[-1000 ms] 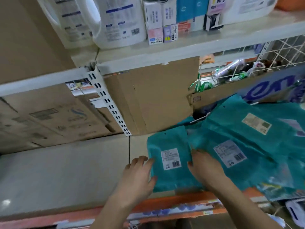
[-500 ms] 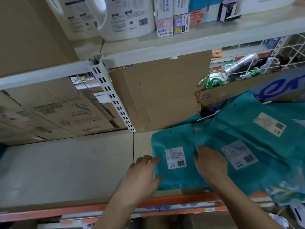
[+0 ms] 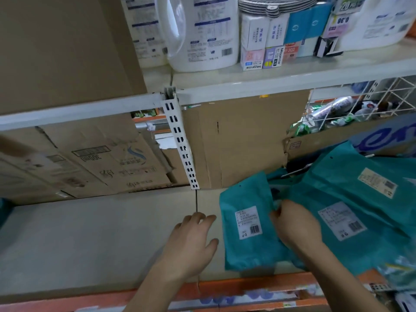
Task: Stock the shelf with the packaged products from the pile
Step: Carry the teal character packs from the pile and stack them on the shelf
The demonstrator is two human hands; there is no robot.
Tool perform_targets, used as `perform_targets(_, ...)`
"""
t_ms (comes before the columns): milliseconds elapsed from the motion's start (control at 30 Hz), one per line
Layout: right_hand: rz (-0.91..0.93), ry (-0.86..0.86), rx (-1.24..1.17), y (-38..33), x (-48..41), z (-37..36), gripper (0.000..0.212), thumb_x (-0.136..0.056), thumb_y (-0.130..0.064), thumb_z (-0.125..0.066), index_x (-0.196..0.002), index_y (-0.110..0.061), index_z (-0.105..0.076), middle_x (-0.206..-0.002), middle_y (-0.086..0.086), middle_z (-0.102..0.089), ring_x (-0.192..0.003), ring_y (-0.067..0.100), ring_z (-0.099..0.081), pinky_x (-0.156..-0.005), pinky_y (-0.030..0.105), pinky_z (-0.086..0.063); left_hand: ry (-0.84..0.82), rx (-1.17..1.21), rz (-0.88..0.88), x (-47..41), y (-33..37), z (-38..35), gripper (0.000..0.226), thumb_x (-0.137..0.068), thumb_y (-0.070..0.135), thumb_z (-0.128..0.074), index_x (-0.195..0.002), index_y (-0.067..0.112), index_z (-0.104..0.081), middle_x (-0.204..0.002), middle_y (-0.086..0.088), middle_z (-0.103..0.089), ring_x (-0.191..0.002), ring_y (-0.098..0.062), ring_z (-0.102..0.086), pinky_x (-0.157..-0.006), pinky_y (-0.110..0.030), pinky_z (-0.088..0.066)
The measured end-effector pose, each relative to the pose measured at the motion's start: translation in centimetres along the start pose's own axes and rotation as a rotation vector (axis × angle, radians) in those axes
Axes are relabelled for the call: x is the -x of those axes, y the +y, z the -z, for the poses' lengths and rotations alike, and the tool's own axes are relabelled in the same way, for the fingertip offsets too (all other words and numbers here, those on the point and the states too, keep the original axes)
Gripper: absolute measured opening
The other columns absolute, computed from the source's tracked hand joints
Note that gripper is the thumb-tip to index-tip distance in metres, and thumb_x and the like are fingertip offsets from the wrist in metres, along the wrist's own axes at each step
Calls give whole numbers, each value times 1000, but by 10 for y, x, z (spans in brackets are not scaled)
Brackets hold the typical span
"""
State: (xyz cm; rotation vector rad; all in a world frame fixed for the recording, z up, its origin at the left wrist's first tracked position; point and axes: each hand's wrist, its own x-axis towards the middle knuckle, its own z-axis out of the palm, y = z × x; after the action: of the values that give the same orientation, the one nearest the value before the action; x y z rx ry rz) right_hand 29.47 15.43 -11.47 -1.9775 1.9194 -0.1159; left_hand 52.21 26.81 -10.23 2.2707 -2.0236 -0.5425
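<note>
Head: right hand (image 3: 295, 224) grips teal packet (image 3: 247, 251) edge.

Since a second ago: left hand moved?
Yes, leftward. The left hand was right of the shelf seam, touching the teal packet; now it overlaps the seam, clear of the packet.

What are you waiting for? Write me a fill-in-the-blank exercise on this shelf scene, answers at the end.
The right hand pinches the ___ edge of the front teal packet. The left hand lies open on the bare ___ beside it. The packet's white label bears a black ___. The white jug stands one level ___ the packets.
Missing: right; shelf; barcode; above.
</note>
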Motion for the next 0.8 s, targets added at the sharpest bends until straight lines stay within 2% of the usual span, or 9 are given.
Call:
perform_targets(133,60,-10,-115,-39,16,14,23,-89,-40,-56,-81,-18,-57,-82,2,-65,-78,29,-61,-65,36,-48,33,-2,12,7,-19,13,61,-98,48,-46,-155,36,-30,-152,6,-41,-136,-17,-40,-110,-36,-38)
perform_targets(300,151,-83,-309,-108,36,9,23,-87,-32,-60,-72,-16,-56,-70,0,-62,-69,22,-58,-59,35,-42,87,14,64,27,-58,31,61,-99,49,-44,-156,38,-26,-151,9,-40,-136,-17,-38,-109,-36,-38)
perform_targets(467,326,-188,-138,-176,53,-22,27,-94,-31,-58,-72,-19,-48,-68,-4,-52,-58,12,-46,-46,27,-27,99,57,136,56,-99,43,62,-98,49,-43,-157,38,-24,-154,7,-35,-141,-18,-34,-113,-38,-35)
perform_targets(500,356,-195,-93,-189,57,-31,26,-95,-32,-57,-74,-20,-48,-71,-5,-51,-60,13,-47,-47,27,-26,104,64,158,63,-109,44,62,-98,50,-44,-156,38,-25,-153,7,-36,-140,-18,-35,-113,-38,-35)
perform_targets(567,418,-212,-5,-213,63,-52,19,-96,-33,-55,-83,-21,-53,-80,-5,-56,-70,16,-53,-54,30,-35,104,95,198,77,-126,46,62,-97,50,-45,-155,38,-27,-151,8,-37,-139,-18,-35,-114,-39,-35)
perform_targets(633,479,-235,73,-234,70,-76,16,-98,-31,-51,-99,-18,-59,-98,2,-65,-88,23,-62,-69,32,-46,94,142,229,89,-143,45,61,-98,50,-46,-155,38,-27,-152,9,-36,-140,-18,-35,-114,-40,-34)
perform_targets(700,550,-270,158,-251,76,-104,21,-101,-28,-49,-112,-14,-59,-113,8,-66,-104,28,-64,-82,35,-48,89,165,251,101,-159,43,61,-99,49,-47,-155,37,-28,-152,9,-36,-139,-17,-36,-113,-39,-35)
perform_targets(800,605,-340,231,-271,90,-146,17,-102,-18,-49,-114,-11,-59,-113,12,-67,-104,30,-66,-79,35,-47,65,176,283,117,-179,37,60,-100,49,-45,-156,37,-27,-153,10,-34,-139,-15,-35,-113,-37,-34)
